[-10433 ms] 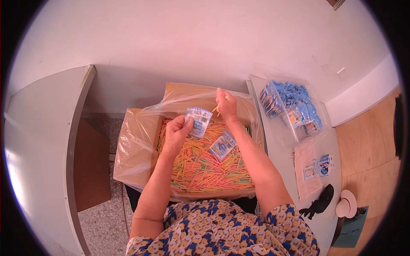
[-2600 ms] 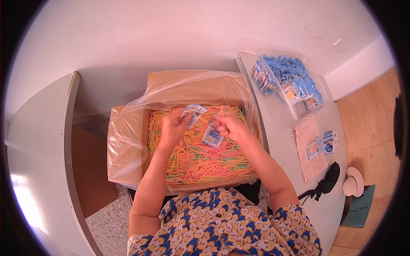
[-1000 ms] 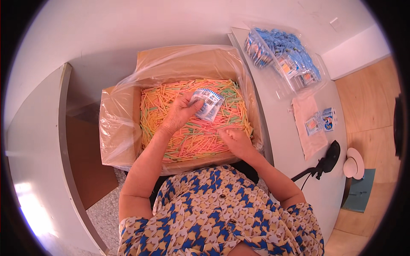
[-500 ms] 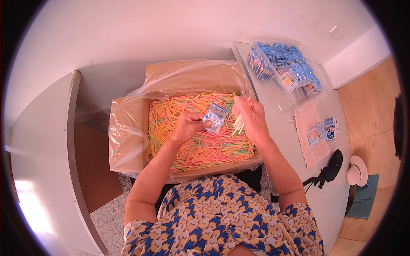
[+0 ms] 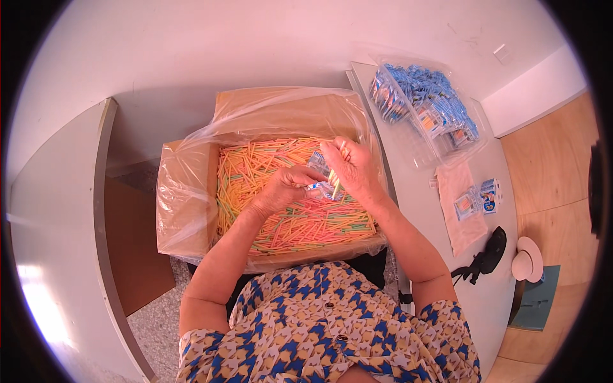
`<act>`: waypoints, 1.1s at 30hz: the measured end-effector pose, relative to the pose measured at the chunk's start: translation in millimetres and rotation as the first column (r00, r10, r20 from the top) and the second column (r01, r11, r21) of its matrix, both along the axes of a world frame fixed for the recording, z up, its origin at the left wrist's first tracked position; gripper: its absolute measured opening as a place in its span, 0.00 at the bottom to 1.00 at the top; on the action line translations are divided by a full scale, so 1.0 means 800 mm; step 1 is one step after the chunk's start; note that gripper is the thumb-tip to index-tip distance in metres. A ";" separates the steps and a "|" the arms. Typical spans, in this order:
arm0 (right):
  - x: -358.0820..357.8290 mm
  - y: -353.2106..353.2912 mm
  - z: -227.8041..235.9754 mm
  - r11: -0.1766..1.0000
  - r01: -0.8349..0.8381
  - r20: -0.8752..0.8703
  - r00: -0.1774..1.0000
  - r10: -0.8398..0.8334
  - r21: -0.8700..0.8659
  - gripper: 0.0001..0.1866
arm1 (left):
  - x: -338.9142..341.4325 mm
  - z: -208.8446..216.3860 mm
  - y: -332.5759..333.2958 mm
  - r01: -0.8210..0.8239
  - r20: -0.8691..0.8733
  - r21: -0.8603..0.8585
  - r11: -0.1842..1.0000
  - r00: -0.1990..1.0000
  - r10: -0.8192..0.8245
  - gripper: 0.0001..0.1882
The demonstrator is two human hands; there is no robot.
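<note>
Our left hand [image 5: 284,186] has open room over loose coloured sticks [image 5: 300,223] before the left wall of the cardboard box [image 5: 185,191]. It pinches a clear-and-blue packet [image 5: 317,161] between our hands, probably to steady it. Our right hand [image 5: 354,169] grips a small bunch [image 5: 335,185] slanted over the packet; whether they touch, we cannot tell. Rightward, the box's edge lies near that hand, leaving less room; beyond stands a clear tub [image 5: 408,143].

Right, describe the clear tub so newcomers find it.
Find the open cardboard box. On the pale table to its right, far end, stands the clear tub: unlike the flat pink cloth next to it, it is heaped with blue packets.
</note>
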State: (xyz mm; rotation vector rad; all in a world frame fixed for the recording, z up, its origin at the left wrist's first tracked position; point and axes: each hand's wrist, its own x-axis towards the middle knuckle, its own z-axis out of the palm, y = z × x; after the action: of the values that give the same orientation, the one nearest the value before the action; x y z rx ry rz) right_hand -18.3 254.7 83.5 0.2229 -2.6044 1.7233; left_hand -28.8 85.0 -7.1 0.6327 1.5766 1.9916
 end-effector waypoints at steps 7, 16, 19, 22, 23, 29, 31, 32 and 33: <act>-0.007 0.021 -0.009 0.979 0.079 -0.106 0.989 -0.099 -0.186 0.17 | -0.002 0.007 0.001 -0.030 0.046 -0.059 0.998 0.998 0.033 0.12; 0.104 0.062 -0.085 0.951 -0.146 -0.007 0.988 0.154 0.274 0.18 | -0.010 -0.008 -0.005 -0.228 -0.060 -0.138 0.964 0.973 0.222 0.11; 0.111 0.070 -0.086 0.882 -0.311 -0.002 0.943 0.334 0.354 0.18 | -0.008 -0.013 -0.005 -0.234 0.015 -0.046 0.971 0.972 0.235 0.10; 0.098 0.073 -0.061 0.947 -0.164 0.149 0.981 0.127 0.277 0.19 | -0.008 -0.009 -0.009 -0.178 0.059 -0.043 0.983 0.982 0.180 0.08; 0.090 0.068 -0.042 0.947 -0.167 0.147 0.981 0.130 0.276 0.19 | -0.008 -0.015 -0.009 -0.195 0.018 -0.020 0.981 0.980 0.196 0.07; 0.030 0.037 0.010 0.948 0.116 0.156 0.985 -0.072 -0.296 0.17 | -0.003 -0.013 -0.002 -0.194 0.026 0.037 0.980 0.981 0.193 0.06; 0.015 0.027 0.010 0.939 0.093 0.197 0.980 -0.027 -0.332 0.17 | -0.004 -0.012 0.002 -0.177 0.042 0.094 0.980 0.984 0.173 0.07; 0.010 0.023 0.011 0.939 0.093 0.198 0.980 -0.028 -0.330 0.17 | -0.003 -0.012 0.002 -0.172 0.036 0.079 0.982 0.985 0.169 0.08; 0.005 0.018 0.012 0.948 0.047 0.208 0.978 0.020 -0.314 0.17 | -0.003 -0.012 0.003 -0.167 0.031 0.065 0.984 0.986 0.166 0.09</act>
State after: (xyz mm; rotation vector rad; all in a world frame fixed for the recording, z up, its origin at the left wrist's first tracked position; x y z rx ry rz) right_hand -13.9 269.2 93.4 0.0184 -2.3927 2.2357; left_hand -31.0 87.2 -16.7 0.5135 1.5996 2.1735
